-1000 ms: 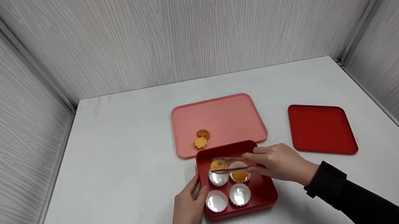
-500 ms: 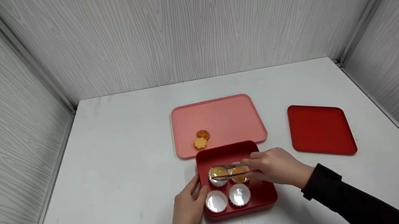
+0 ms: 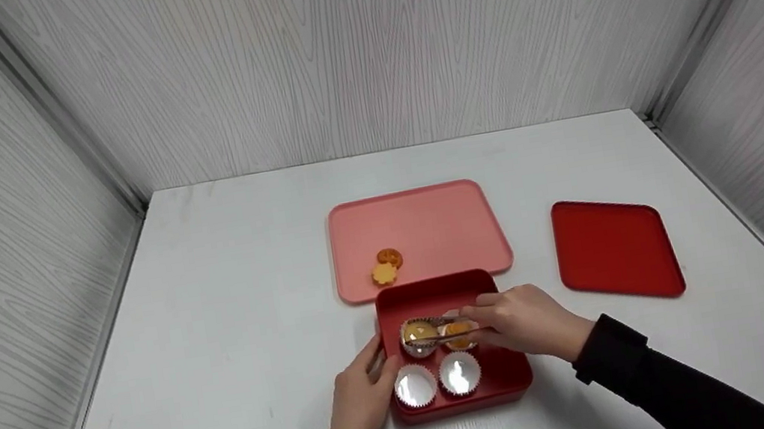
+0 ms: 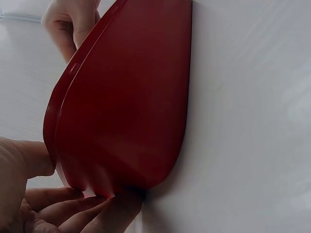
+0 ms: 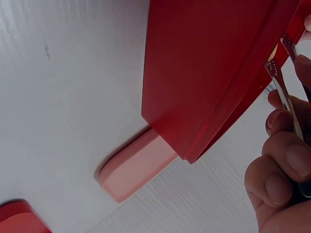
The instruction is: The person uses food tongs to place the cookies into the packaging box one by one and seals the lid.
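Observation:
My right hand (image 3: 530, 321) grips a pair of metal tongs (image 5: 286, 99), whose tips reach down around a round yellow cookie (image 3: 418, 332) at the upper-left paper cup (image 3: 421, 350) in the red box (image 3: 431, 289). An orange piece (image 3: 459, 341) sits in the cup beside it, partly behind the tongs. Two silvery-white cups (image 3: 416, 386) stand in the front of the box with nothing in them. My left hand (image 3: 362, 399) holds the box at its left side; in the left wrist view the thumb (image 4: 36, 158) lies at the rim and the fingers curl against the wall.
Behind the box lies a pink tray (image 3: 428, 219); the box overlaps its front edge in the head view. Two small cookies (image 3: 384, 274) lie on its left part. A flat red lid-like tray (image 3: 616, 247) is to the right. Pale panels (image 3: 358, 51) enclose the white table (image 3: 236, 304).
The tongs and the yellow cookie have come down from above the cup into it, with my right hand shifting slightly left and down. My left hand has stayed on the box.

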### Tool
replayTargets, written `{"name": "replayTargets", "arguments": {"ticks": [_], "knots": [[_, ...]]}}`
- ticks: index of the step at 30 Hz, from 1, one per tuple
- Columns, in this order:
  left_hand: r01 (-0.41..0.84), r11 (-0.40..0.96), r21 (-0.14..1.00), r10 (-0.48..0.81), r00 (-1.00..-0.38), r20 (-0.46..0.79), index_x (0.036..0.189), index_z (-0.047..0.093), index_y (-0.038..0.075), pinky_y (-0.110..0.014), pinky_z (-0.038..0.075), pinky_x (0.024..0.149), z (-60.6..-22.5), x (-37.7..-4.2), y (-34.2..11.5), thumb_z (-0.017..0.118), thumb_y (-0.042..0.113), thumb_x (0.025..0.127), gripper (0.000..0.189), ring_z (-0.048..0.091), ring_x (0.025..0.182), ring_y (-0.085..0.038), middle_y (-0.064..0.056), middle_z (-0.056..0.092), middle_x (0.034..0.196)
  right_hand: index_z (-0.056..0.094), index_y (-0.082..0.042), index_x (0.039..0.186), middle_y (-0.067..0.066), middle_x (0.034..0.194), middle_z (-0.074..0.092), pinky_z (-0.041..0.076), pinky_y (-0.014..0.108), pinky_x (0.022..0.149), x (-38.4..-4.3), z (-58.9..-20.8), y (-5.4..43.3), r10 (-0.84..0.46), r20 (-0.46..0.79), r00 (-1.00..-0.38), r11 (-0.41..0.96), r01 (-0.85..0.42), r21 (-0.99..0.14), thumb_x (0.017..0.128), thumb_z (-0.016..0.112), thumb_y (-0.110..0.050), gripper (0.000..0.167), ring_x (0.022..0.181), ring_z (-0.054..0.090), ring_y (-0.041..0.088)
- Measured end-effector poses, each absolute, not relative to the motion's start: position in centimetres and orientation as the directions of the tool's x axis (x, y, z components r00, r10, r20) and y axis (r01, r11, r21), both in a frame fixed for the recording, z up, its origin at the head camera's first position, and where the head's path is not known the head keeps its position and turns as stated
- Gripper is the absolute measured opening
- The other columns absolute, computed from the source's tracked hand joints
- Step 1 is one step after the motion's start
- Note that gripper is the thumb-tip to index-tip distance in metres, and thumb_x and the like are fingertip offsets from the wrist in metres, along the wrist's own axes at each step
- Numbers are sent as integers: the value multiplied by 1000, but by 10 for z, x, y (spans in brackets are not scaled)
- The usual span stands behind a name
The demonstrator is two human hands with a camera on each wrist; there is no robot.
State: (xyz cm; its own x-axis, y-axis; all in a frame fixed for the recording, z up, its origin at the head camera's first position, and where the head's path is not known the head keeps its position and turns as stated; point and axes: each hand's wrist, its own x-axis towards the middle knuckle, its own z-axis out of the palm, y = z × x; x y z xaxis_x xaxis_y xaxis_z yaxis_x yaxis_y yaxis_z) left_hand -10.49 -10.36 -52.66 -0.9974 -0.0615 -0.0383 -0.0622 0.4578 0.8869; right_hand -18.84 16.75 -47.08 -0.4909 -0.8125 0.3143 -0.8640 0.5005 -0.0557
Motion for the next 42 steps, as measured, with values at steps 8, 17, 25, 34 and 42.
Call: {"name": "replayTargets", "arguments": {"ticks": [8, 17, 25, 34, 42], "knots": [[-58, 457, 888, -57, -998, -35, 148, 54, 3, -52, 43, 112, -526, -104, -103, 64, 27, 101, 53, 63, 124, -35, -18, 62, 139, 78, -10, 107, -2, 73, 61, 42, 21, 45, -189, -474, 164, -808, 313, -499, 506, -860, -66, 84, 86, -24, 28, 51, 54, 9], [-30, 472, 881, -35, -999, -16, 147, 54, 2, -54, 45, 110, -525, -103, -104, 64, 28, 101, 54, 66, 120, -33, -19, 64, 136, 79, -13, 106, -2, 72, 62, 44, 23, 45, -188, -476, 163, -801, 320, -506, 521, -853, -44, 83, 86, -30, 29, 54, 59, 10], [-31, 473, 880, -37, -999, -16, 148, 53, 3, -54, 44, 110, -526, -103, -105, 64, 28, 101, 54, 66, 120, -34, -19, 63, 137, 79, -13, 104, -2, 71, 62, 44, 23, 44, -188, -477, 162, -798, 339, -498, 516, -856, -44, 81, 88, -28, 29, 53, 58, 10], [-39, 465, 885, -35, -999, -26, 148, 53, 3, -54, 44, 111, -526, -104, -105, 64, 31, 101, 57, 66, 119, -34, -20, 62, 139, 78, -13, 106, -4, 72, 61, 42, 22, 43, -188, -474, 161, -797, 332, -505, 516, -854, -63, 81, 87, -29, 31, 51, 56, 9], [-36, 461, 887, -37, -999, -22, 148, 53, 3, -53, 45, 110, -527, -104, -104, 64, 32, 101, 57, 64, 122, -34, -19, 62, 139, 77, -12, 106, -2, 74, 61, 41, 19, 45, -189, -469, 163, -801, 317, -509, 518, -853, -59, 84, 86, -27, 28, 51, 54, 8]]}}
